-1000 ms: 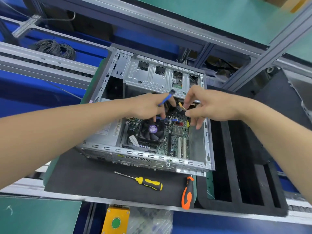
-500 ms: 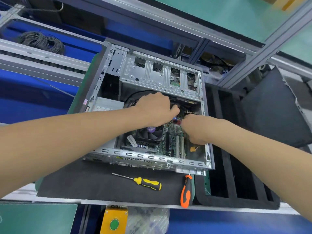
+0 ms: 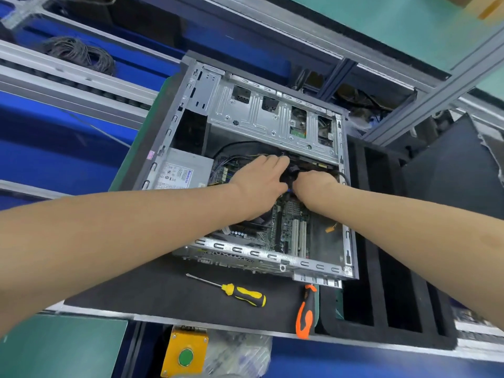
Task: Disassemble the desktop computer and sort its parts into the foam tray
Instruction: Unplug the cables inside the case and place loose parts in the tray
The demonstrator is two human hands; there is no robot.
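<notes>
The open desktop computer case (image 3: 272,124) lies on its side on a black mat. Its green motherboard (image 3: 291,227) and grey power supply (image 3: 185,173) show inside. Both hands reach deep into the case, just below the drive cage. My left hand (image 3: 259,181) and my right hand (image 3: 313,186) meet around a black bundle of cables (image 3: 291,170) and grip it; my fingertips are hidden. The black foam tray (image 3: 381,268) with long slots lies directly right of the case.
A yellow-handled screwdriver (image 3: 242,293) and an orange-handled tool (image 3: 305,312) lie on the mat (image 3: 163,296) in front of the case. A yellow box with a green button (image 3: 185,353) hangs below the bench edge. A coil of cable (image 3: 79,53) sits far left.
Both hands have dropped from above the case down into it and moved back toward the drive cage. The blue cable held up earlier is no longer in sight; the hands now close on black cables.
</notes>
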